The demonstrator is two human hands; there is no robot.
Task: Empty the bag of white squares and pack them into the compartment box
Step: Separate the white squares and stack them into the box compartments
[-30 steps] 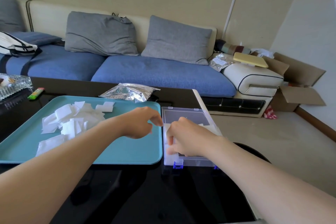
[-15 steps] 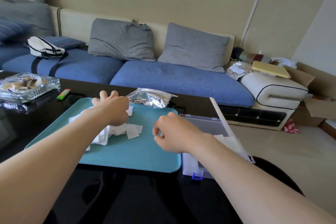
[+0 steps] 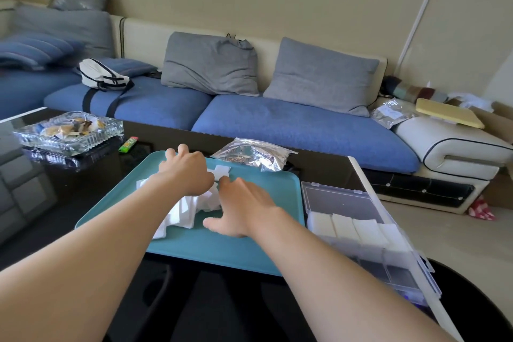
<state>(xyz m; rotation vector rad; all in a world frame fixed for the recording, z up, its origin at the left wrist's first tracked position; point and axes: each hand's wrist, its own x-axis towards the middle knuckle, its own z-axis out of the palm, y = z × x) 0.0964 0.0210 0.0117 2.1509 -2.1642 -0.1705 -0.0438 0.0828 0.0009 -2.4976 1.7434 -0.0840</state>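
While the compartment box (image 3: pixel 342 201) stands right of the tray (image 3: pixel 266 189), left hand (image 3: pixel 188 172) and right hand (image 3: pixel 241 208) lie over the white squares (image 3: pixel 183 214), fingers apart.

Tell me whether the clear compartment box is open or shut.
Open: the compartment box shows a row of white squares lying uncovered in it, nearer compartments empty.

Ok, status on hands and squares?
Left hand, right hand open, on squares heaped on tray. Open box: one row holds squares. Nothing between tray and box.
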